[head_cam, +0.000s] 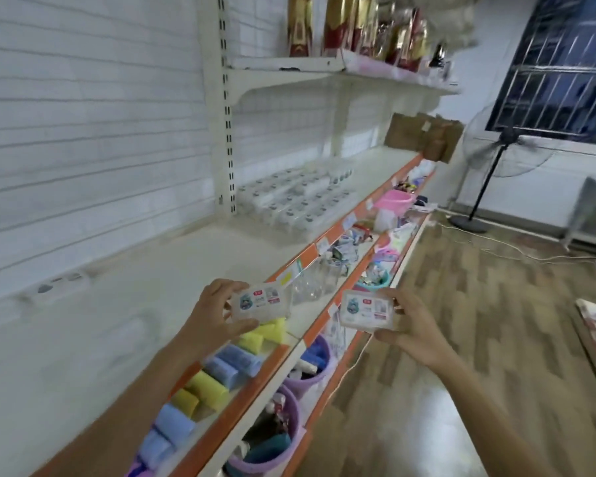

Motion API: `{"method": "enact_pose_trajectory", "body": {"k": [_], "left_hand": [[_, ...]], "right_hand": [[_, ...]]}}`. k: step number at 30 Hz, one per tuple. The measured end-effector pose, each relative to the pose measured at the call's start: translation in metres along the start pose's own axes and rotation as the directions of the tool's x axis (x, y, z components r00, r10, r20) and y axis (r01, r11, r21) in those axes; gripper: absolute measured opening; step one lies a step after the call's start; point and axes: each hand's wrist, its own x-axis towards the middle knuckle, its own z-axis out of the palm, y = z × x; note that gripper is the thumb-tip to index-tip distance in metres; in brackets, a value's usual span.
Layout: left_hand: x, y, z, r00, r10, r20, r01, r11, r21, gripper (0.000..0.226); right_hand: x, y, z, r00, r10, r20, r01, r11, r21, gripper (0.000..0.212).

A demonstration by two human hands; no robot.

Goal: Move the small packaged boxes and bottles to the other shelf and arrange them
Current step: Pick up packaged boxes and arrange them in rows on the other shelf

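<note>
Boxes (262, 302), one per hand (217, 313).

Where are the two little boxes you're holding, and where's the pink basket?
Left box (260, 301), head view: its label.
Right box (367, 309), head view: its label.
Pink basket (393, 200), head view: its rim.

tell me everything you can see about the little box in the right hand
The small clear plastic box with a white printed label is flat, rectangular, with rounded corners. Its label shows a bluish round picture on the left, a small red patch near the top, and print too blurred to read. It is held in mid-air with its label face toward the camera, slightly tilted, in front of the orange-edged lower shelves. The right hand pinches it, fingers along the top and right edge, thumb beneath. Nothing else touches it.
</note>
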Motion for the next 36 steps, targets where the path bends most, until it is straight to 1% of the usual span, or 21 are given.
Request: {"method": "enact_pose_trajectory", "body": {"k": [2, 4, 6, 9, 12, 15, 18, 22, 25, 28, 32, 36], "left_hand": [[0.018, 0.006, 0.025, 1.000, -0.006, 0.012, 0.006, 1.000, 0.016, 0.064], [0.036, 0.015, 0.050, 1.000, -0.011, 0.017, 0.011, 1.000, 0.028, 0.076], [0.054, 0.024, 0.070, 0.998, -0.059, 0.010, 0.059, 0.998, 0.007, 0.082], [0.079, 0.039, 0.104, 0.996, -0.093, 0.001, 0.093, 0.996, 0.004, 0.080], [0.102, 0.053, 0.134, 0.995, -0.096, -0.023, 0.096, 0.995, -0.005, 0.076], [0.124, 0.069, 0.153, 0.993, -0.117, -0.021, 0.117, 0.993, 0.023, 0.077], [0.146, 0.079, 0.168, 0.990, -0.143, -0.016, 0.144, 0.989, 0.046, 0.078], [0.182, 0.086, 0.189, 0.986, -0.161, -0.032, 0.163, 0.983, 0.082, 0.069], [0.214, 0.085, 0.208, 0.989, -0.146, -0.032, 0.149, 0.982, 0.118, 0.062], [0.252, 0.081, 0.232, 0.990, -0.139, -0.031, 0.142, 0.982, 0.127, 0.059], [0.310, 0.076, 0.259, 0.995, -0.087, -0.041, 0.091, 0.988, 0.126, 0.065], [0.375, 0.073, 0.266, 0.994, -0.071, -0.085, 0.080, 0.991, 0.108, 0.062]], "right_hand": [[0.003, 0.021, -0.018, 1.000, -0.004, -0.017, 0.004, 1.000, 0.012, 0.069], [0.009, 0.045, -0.037, 1.000, -0.014, -0.027, 0.014, 1.000, 0.001, 0.076], [0.018, 0.071, -0.054, 0.999, -0.020, -0.026, 0.020, 1.000, -0.005, 0.075], [0.034, 0.113, -0.082, 1.000, -0.004, 0.000, 0.004, 1.000, 0.000, 0.061], [0.053, 0.150, -0.107, 1.000, -0.009, 0.028, 0.009, 1.000, 0.011, 0.058], [0.074, 0.178, -0.123, 0.997, -0.026, 0.066, 0.026, 1.000, 0.011, 0.061], [0.096, 0.199, -0.132, 0.997, -0.028, 0.077, 0.024, 0.998, 0.053, 0.060], [0.131, 0.222, -0.142, 0.997, -0.011, 0.070, 0.005, 0.995, 0.095, 0.059], [0.158, 0.243, -0.148, 0.998, 0.019, 0.065, -0.026, 0.995, 0.098, 0.063], [0.191, 0.265, -0.158, 0.997, 0.007, 0.074, -0.013, 0.997, 0.077, 0.065], [0.250, 0.285, -0.174, 0.997, -0.013, 0.079, 0.006, 0.996, 0.088, 0.065], [0.318, 0.294, -0.185, 0.993, -0.048, 0.109, 0.043, 0.998, 0.047, 0.064]]}}
